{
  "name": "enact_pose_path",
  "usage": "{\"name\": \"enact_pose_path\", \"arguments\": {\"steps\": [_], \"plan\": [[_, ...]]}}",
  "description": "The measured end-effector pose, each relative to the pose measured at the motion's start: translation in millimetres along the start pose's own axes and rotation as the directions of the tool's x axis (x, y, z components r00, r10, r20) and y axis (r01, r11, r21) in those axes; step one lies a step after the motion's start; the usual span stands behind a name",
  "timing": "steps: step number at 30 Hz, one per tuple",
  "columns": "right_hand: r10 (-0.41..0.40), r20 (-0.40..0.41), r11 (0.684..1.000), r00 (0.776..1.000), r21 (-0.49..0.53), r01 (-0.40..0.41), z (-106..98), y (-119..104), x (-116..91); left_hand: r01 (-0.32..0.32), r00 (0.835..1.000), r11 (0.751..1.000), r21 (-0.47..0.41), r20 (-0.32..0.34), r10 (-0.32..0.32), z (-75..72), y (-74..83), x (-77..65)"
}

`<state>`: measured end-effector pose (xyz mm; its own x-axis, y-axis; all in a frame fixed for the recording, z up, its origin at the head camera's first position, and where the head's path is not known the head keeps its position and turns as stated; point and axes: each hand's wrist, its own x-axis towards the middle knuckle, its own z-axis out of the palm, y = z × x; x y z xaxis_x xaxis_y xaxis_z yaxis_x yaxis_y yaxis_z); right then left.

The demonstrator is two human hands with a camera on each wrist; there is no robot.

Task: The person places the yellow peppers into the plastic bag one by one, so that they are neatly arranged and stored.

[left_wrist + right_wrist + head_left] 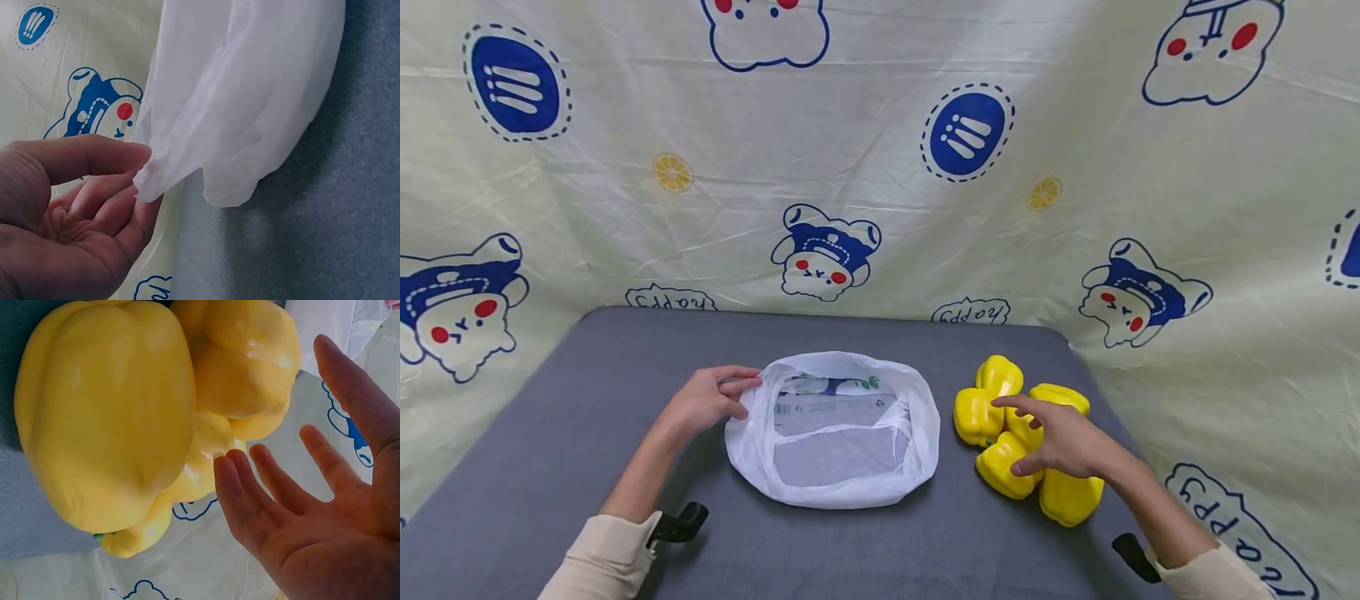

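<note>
A white plastic bag [850, 493] stands with its mouth spread wide in the middle of the table, some green and blue print showing inside. At its left side my left hand [703, 402] pinches the edge of the bag; up close in the left wrist view, a fold of the plastic [153, 178] lies between thumb and fingers. My right hand [1067, 439] hovers over a cluster of several yellow bell peppers [977, 417], fingers spread and holding nothing. In the right wrist view, a large bell pepper [106, 412] sits beside the open fingers [275, 475].
The grey table [647, 342] runs back to a pale patterned curtain [865, 150] that also hangs along both sides. The peppers lie to the right of the bag, near the table's right edge. Black wrist straps [679, 523] stick out at both cuffs.
</note>
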<state>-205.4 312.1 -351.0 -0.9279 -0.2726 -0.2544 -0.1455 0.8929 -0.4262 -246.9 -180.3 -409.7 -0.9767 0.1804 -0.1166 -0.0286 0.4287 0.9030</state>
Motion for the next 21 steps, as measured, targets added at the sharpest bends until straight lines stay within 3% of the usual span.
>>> {"name": "enact_pose_path", "arguments": {"steps": [9, 21], "plan": [[-0.008, 0.035, 1.000, 0.999, -0.019, 0.009, 4.7, 5.6, -0.5, -0.015, 0.999, 0.993, -0.119, 0.036, 0.020, -2.8, -4.1, 0.7], [-0.047, 0.069, 0.999, 0.996, 0.004, 0.047, 11.3, 8.4, 0.2, -0.024, 0.998, 0.991, -0.129, 0.049, 0.031, -2.0, -7.3, 0.8]]}}
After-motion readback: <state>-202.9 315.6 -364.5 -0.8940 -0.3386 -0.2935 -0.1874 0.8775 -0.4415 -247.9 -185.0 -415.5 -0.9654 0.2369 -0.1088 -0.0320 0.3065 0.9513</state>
